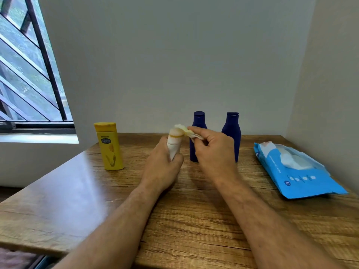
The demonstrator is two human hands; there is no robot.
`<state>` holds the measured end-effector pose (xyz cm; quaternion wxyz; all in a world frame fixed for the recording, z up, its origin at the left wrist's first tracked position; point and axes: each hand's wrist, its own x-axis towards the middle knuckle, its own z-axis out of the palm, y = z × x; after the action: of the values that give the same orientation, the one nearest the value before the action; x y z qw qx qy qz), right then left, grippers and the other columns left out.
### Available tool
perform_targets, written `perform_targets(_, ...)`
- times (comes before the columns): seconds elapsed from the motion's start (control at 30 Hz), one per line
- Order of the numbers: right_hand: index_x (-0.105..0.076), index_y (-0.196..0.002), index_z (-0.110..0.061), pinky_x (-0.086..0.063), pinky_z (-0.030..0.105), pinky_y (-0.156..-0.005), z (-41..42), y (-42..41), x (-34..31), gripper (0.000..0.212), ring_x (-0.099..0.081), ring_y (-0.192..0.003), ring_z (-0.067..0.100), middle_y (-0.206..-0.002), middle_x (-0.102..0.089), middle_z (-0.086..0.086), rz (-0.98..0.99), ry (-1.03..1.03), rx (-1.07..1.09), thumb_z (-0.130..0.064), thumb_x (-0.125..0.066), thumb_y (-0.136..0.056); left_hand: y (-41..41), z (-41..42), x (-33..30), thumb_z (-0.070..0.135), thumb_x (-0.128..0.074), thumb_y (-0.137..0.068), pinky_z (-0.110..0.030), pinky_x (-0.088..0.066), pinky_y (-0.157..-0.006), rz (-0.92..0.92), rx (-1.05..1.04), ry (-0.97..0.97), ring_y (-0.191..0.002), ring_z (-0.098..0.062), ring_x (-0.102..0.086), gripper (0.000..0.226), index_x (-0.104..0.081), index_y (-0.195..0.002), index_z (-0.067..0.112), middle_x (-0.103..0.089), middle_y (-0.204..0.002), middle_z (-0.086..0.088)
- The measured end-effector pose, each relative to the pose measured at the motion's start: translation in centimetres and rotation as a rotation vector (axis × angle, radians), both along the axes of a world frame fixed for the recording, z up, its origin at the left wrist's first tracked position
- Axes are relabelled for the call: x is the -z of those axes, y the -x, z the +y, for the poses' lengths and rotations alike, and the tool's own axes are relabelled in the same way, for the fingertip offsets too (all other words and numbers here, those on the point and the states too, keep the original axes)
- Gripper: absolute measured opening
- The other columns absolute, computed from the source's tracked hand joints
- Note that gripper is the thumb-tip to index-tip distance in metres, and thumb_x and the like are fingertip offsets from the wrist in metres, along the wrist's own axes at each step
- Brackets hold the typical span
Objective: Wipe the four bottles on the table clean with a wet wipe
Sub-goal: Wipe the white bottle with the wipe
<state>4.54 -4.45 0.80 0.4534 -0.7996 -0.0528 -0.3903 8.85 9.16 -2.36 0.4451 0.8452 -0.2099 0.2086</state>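
Left grip: the small white bottle (pixel 174 144) is grasped around its lower body by the left hand (pixel 162 167), fingers curled about it, and is held upright just above the wooden table (pixel 194 220).
Right grip: a crumpled wet wipe (pixel 187 132) is pinched between thumb and fingertips of the right hand (pixel 213 152); the wipe is pressed against the top of the white bottle, at its cap end.
Step in hand: the cap and shoulder of the white bottle are judged to be under wiping, with the body below covered by the holding fingers.
Beyond the grip: two dark blue bottles (pixel 198 136) (pixel 232 133) stand upright just behind the right hand, the nearer one partly hidden by it.
Left of the grip: a yellow bottle (pixel 109 146) stands upright, well apart from both hands.
Right of the grip: an opened blue wipe pack (pixel 299 175) lies flat near the table's edge, a white sheet showing at its flap.
Progress: whether any standing bottle is already clean cannot be told from this view.
Next move, as judged: the wipe would need to be drawn down the bottle's sides, which calls for the left grasp to be shifted or the bottle turned so the covered part is exposed; the pinch on the wipe must be kept firm enough that it does not slip.
Risk: the blue bottles are close behind the working hand and could be knocked.
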Motion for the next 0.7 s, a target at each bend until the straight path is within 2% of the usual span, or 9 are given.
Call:
perform_targets(0.1, -0.069, -0.121, -0.026, -0.050, 0.010, -0.061, 0.6, 0.1, 0.1, 0.030, -0.063, -0.068, -0.001, -0.092, -0.071, -0.015, 0.023, -0.084, -0.078, -0.013, -0.062, -0.094, -0.1, -0.2, 0.0, 0.026, -0.059, -0.096, -0.037, -0.055, -0.084, -0.012, 0.034, 0.032, -0.095, -0.006, -0.060, 0.035, -0.047, -0.129, 0.030, -0.062, -0.108, 0.012)
perform_targets(0.23, -0.068, -0.122, -0.028, -0.057, 0.019, -0.076, 1.4, 0.3, 0.6, 0.031, -0.066, -0.084, 0.002, -0.102, -0.073, -0.017, 0.063, 0.047, -0.188, -0.016, -0.064, -0.094, -0.2, 0.1, 0.2, 0.028, -0.057, -0.100, -0.025, -0.053, -0.085, 0.024, 0.095, 0.110, -0.103, -0.005, -0.060, 0.035, -0.043, -0.132, 0.025, -0.060, -0.116, 0.009)
perform_targets(0.3, -0.067, -0.123, -0.025, -0.053, 0.015, -0.084, 1.4, 0.5, 0.7, 0.032, -0.064, -0.094, 0.000, -0.108, -0.072, -0.013, -0.017, 0.178, -0.155, -0.014, -0.063, -0.093, -0.5, 0.1, 0.4, 0.026, -0.059, -0.100, -0.019, -0.049, -0.086, 0.007, 0.078, 0.113, -0.109, -0.005, -0.058, 0.040, -0.040, -0.135, 0.024, -0.057, -0.120, 0.007)
perform_targets(0.4, -0.067, -0.124, -0.019, -0.047, 0.017, -0.099, 1.4, 0.4, 0.6, 0.034, -0.060, -0.112, 0.002, -0.119, -0.070, -0.007, -0.181, 0.324, -0.104, -0.010, -0.065, -0.091, -1.0, -0.2, 0.7, 0.019, -0.059, -0.097, -0.022, -0.049, -0.091, -0.101, 0.008, 0.071, -0.115, -0.013, -0.053, 0.048, -0.039, -0.140, 0.018, -0.051, -0.128, -0.001)
perform_targets(0.47, -0.067, -0.124, -0.017, -0.045, 0.018, -0.102, 1.5, 0.3, 0.6, 0.035, -0.059, -0.116, 0.003, -0.121, -0.069, -0.005, -0.227, 0.357, -0.102, -0.008, -0.066, -0.090, -1.1, -0.4, 0.7, 0.013, -0.058, -0.097, -0.026, -0.046, -0.093, -0.157, -0.034, 0.025, -0.117, -0.016, -0.047, 0.050, -0.039, -0.143, 0.013, -0.044, -0.132, -0.003)
perform_targets(0.57, -0.067, -0.124, -0.019, -0.046, 0.016, -0.100, 1.8, 0.5, 0.6, 0.034, -0.060, -0.114, 0.001, -0.121, -0.069, -0.006, -0.201, 0.278, -0.113, -0.010, -0.065, -0.092, -0.6, -0.5, 0.4, 0.016, -0.060, -0.097, -0.026, -0.049, -0.094, -0.140, 0.016, 0.106, -0.118, -0.013, -0.049, 0.051, -0.035, -0.142, 0.016, -0.047, -0.132, -0.001)
perform_targets(0.67, -0.068, -0.122, -0.026, -0.054, 0.014, -0.077, 1.6, 0.4, 0.5, 0.032, -0.065, -0.084, -0.003, -0.107, -0.073, -0.011, -0.072, 0.009, -0.138, -0.013, -0.064, -0.093, 0.5, -0.4, -0.3, 0.019, -0.061, -0.099, -0.025, -0.055, -0.091, -0.001, 0.182, 0.285, -0.110, -0.007, -0.062, 0.052, -0.025, -0.135, 0.029, -0.056, -0.124, 0.007)
perform_targets(0.7, -0.069, -0.120, -0.028, -0.054, 0.014, -0.071, 1.5, 0.2, 0.4, 0.032, -0.064, -0.076, -0.002, -0.102, -0.073, -0.012, -0.030, -0.048, -0.131, -0.014, -0.064, -0.093, 0.6, -0.3, -0.4, 0.017, -0.062, -0.098, -0.030, -0.058, -0.089, 0.052, 0.228, 0.348, -0.107, -0.009, -0.064, 0.053, -0.024, -0.132, 0.033, -0.057, -0.122, 0.006)
